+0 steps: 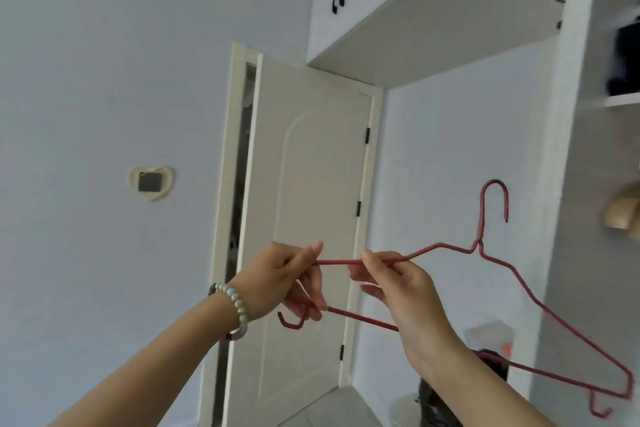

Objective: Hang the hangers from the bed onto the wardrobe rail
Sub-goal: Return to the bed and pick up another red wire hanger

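Observation:
A red wire hanger [519,291] is held up in the air in front of me, its hook pointing up near the wardrobe's side panel. My left hand [291,282] grips the hanger's left end, thumb on the upper wire and fingers curled round the lower corner. My right hand [401,291] pinches the upper wire just right of the left hand, and the lower bar passes behind its palm. The wardrobe [620,104] opens at the far right edge; its rail is not visible. The bed is out of view.
A cream door [311,218] stands slightly ajar straight ahead. Overhead cupboards [433,10] run above it. Dark folded items [627,59] lie on a wardrobe shelf and a tan object [623,211] sits below. A wall switch [150,182] is at left.

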